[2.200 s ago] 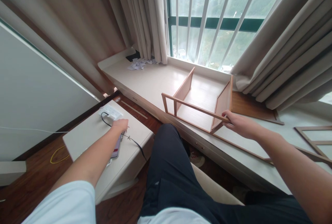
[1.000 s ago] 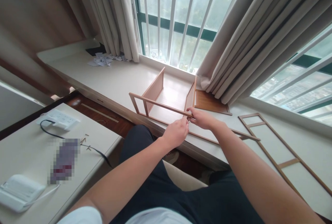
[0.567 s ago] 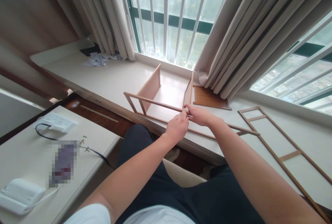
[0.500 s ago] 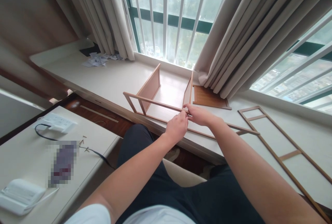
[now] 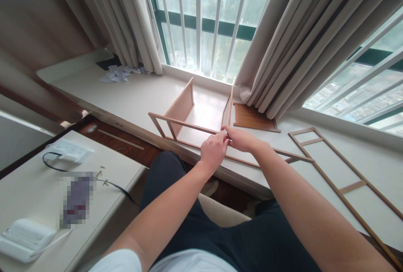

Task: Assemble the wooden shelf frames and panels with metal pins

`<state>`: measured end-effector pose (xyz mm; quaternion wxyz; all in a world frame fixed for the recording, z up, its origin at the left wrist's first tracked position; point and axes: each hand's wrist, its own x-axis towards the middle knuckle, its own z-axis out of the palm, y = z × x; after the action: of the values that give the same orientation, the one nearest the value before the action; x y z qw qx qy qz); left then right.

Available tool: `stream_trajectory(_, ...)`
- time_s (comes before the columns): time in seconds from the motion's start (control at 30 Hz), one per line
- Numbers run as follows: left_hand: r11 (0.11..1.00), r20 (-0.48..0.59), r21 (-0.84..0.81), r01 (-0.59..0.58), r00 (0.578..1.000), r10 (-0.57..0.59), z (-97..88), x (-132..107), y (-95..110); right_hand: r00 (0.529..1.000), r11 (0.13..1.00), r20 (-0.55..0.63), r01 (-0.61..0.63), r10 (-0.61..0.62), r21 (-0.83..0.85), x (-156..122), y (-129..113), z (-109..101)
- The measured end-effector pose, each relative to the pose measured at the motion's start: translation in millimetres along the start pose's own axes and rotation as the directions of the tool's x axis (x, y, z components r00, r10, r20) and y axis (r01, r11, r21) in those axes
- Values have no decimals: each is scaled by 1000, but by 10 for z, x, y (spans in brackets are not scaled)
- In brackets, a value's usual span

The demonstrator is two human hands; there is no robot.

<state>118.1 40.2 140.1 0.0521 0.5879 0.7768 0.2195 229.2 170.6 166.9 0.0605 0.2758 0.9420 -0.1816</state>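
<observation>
A ladder-like wooden side frame stands on edge along the front of the window sill. Two brown shelf panels, a left one and a right one, rise from it towards the window. Where the right panel meets the frame, my right hand is wrapped around the rail. Close against it, my left hand has its fingers pinched together at the same joint. Whatever lies between the left fingertips is hidden or too small to make out.
Another shelf panel lies flat by the curtain. A second ladder-like frame lies to the right. Crumpled paper rests at the sill's far left. On the side table are a power strip, small screws, a cable and a white device.
My left fingers have shifted slightly and turned at the joint. My right hand stays on the rail, and the frame and panels keep their places.
</observation>
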Motion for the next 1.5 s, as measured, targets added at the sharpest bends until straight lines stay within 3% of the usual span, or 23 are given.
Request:
stream_trajectory(0.2,991,-186,79,-105,976,118,-80,36,-115,1000,1000,-18,20,-20,8,8,23,27)
stream_trajectory(0.33,966,-128,45,-254,958,258,-100,122,-213,998,998,-30,49,-47,50,-5,25,16)
stream_trajectory(0.47,948,-85,16,-319,944,319,-112,195,-289,999,995,-28,41,-39,87,-9,36,6)
stream_trajectory(0.8,904,-187,74,-420,885,427,42,254,-447,1000,968,-7,1,1,251,34,121,15)
stream_trajectory(1.17,884,-140,111,-454,873,466,-5,316,-483,999,999,-35,-15,17,37,10,56,-41)
stream_trajectory(1.5,880,-119,136,-456,874,471,-32,311,-480,996,966,67,-36,55,-255,37,-181,-284)
